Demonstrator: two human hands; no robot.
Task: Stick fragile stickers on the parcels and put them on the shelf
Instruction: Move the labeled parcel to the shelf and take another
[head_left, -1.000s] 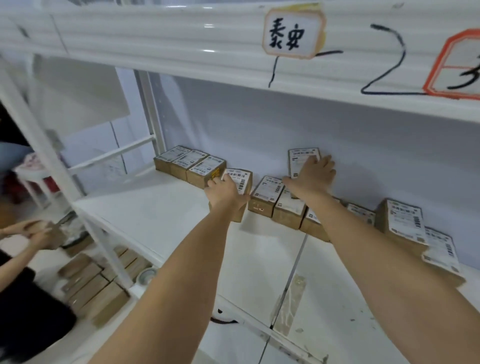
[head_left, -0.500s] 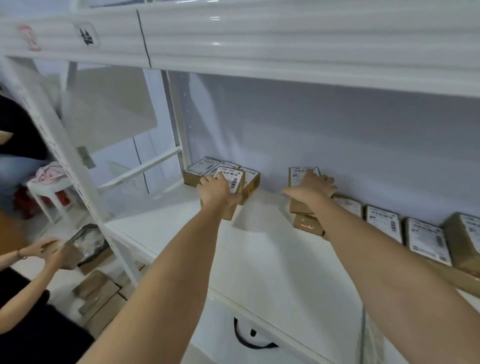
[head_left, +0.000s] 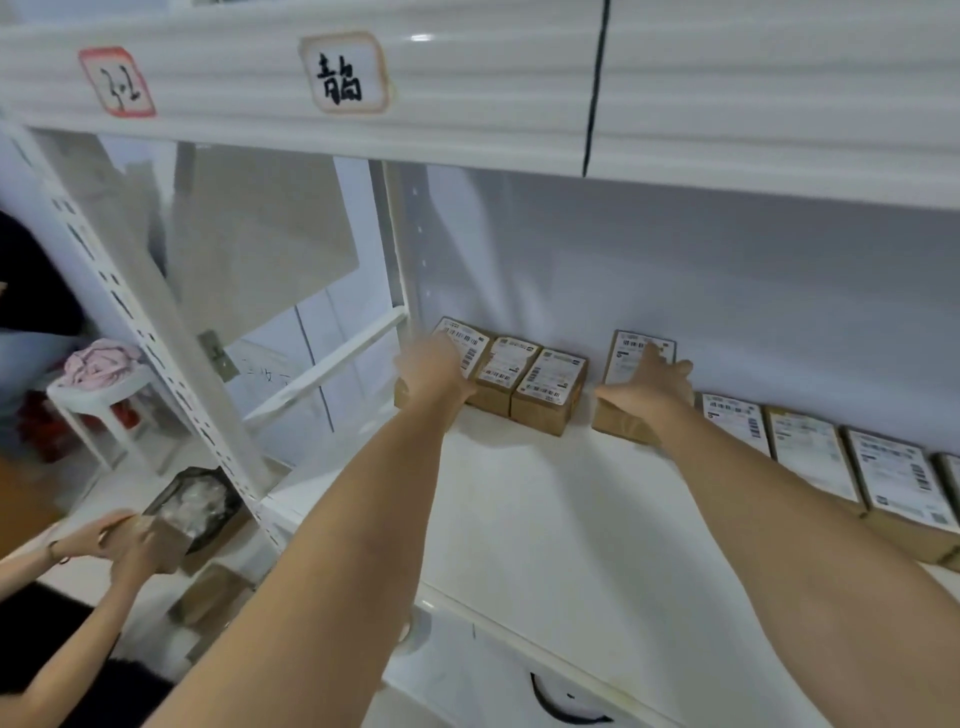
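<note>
Reaching onto shelf (head_left: 545, 519) | left hand (head_left: 434, 371) blurred, grip unclear, on end parcel (head_left: 465, 343) | right hand (head_left: 652, 387) flat against upright parcel (head_left: 631, 353)

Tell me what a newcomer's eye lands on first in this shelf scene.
Two bare forearms reach to the back of the white shelf: the left hand on the leftmost of three labelled parcels, the right hand on an upright parcel against the wall. Overhead, a handwritten sign marks the upper shelf edge.
</note>
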